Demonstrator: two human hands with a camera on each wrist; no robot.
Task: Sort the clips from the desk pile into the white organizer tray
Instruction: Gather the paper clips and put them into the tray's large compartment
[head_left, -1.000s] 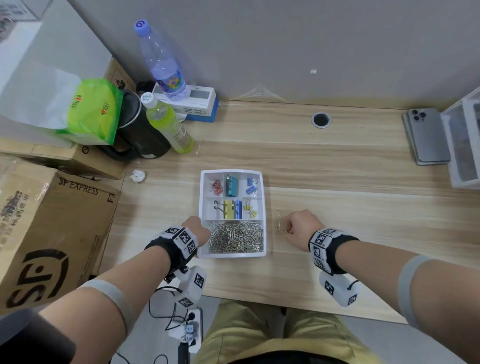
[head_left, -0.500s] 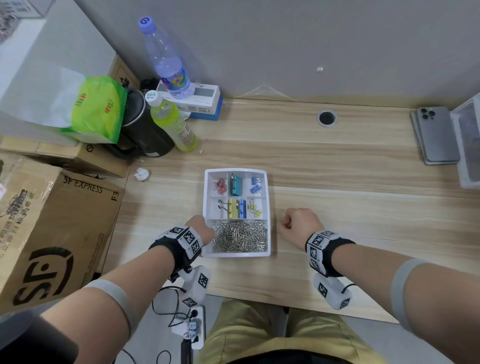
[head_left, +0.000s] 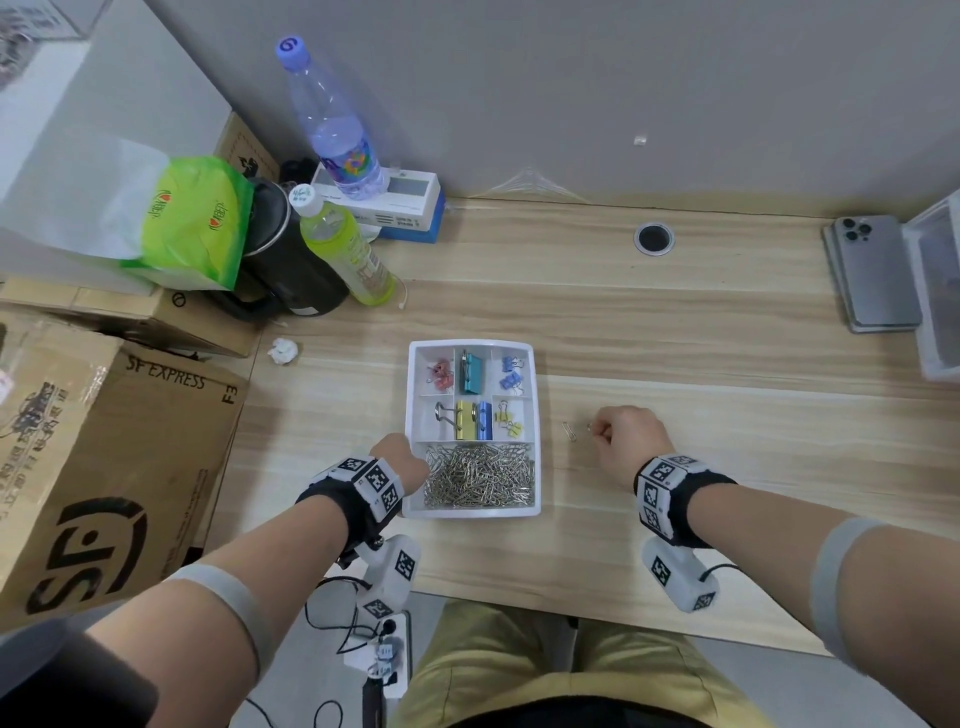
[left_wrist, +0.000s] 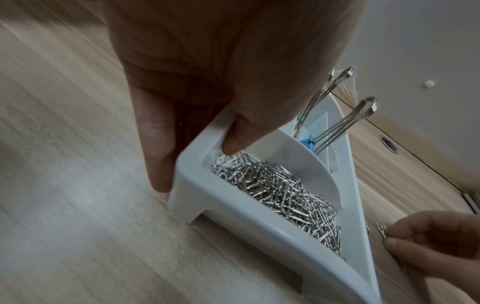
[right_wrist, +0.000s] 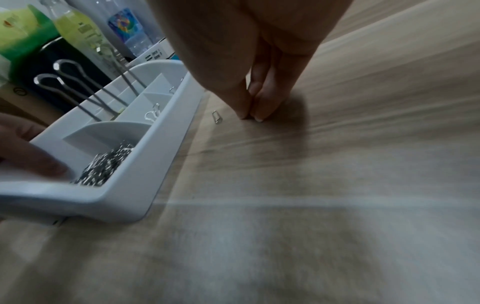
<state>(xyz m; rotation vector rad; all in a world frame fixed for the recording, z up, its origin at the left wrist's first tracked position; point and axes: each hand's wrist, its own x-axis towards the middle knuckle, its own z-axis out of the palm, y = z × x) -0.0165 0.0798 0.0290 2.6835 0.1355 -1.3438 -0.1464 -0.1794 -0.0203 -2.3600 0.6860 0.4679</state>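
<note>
The white organizer tray (head_left: 537, 415) sits on the desk in front of me. Its near compartment holds a heap of silver paper clips (head_left: 480, 475), and its far compartments hold coloured binder clips (head_left: 470, 371). My left hand (head_left: 415, 460) grips the tray's near left corner, thumb (left_wrist: 233, 142) over the rim (left_wrist: 259, 222) and fingers outside. My right hand (head_left: 597, 431) is to the right of the tray, fingertips (right_wrist: 259, 111) down at the desk and pinching a silver paper clip (left_wrist: 381, 228). One loose paper clip (head_left: 569, 431) lies on the desk between that hand and the tray (right_wrist: 145, 164).
Two bottles (head_left: 343, 249), a black kettle (head_left: 280, 265), a green packet (head_left: 192, 223) and cardboard boxes (head_left: 104, 457) crowd the left. A crumpled paper ball (head_left: 283, 351) lies near the boxes. A phone (head_left: 872, 270) and a clear container (head_left: 940, 291) stand at the far right.
My right hand has shifted a little to the right, away from the tray, and one paper clip now lies uncovered on the desk. My left hand has stayed on the tray's corner.
</note>
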